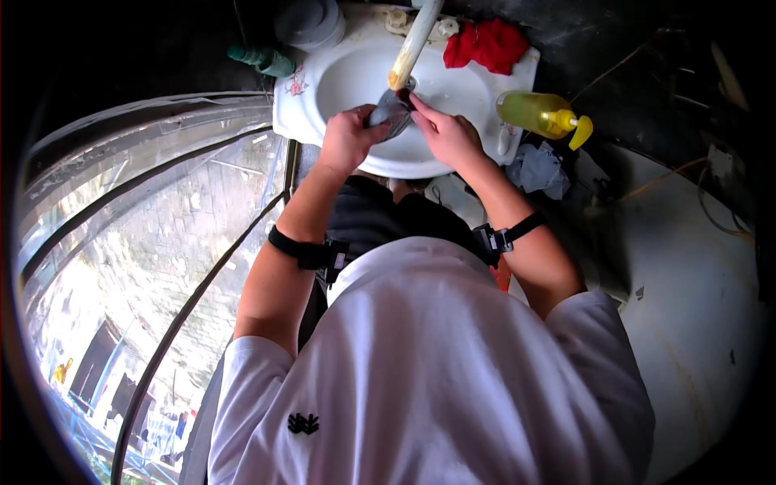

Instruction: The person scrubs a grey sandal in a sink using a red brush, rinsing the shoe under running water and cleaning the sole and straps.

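Over the white ceramic washbasin (339, 79), my left hand (347, 138) grips a limp-looking grey object (391, 112) with streaks along its lower part. I cannot tell exactly what it is. On its far right side, my right hand (447, 134) presses its fingertips against a small dark red patch (403, 94). Whether that patch is a separate piece or part of the grey object is unclear. Just beyond the object ends a pale pipe (415, 45) with a yellowed tip, slanting over the bowl. Part of the drain (411, 82) shows beside that tip.
A red cloth (488, 45) lies on the basin's back right corner. Right of it is a yellow pump bottle (536, 115). At the back left are a grey round tub (309, 24) and a green bottle (260, 59). A barred window (182, 212) borders the left side.
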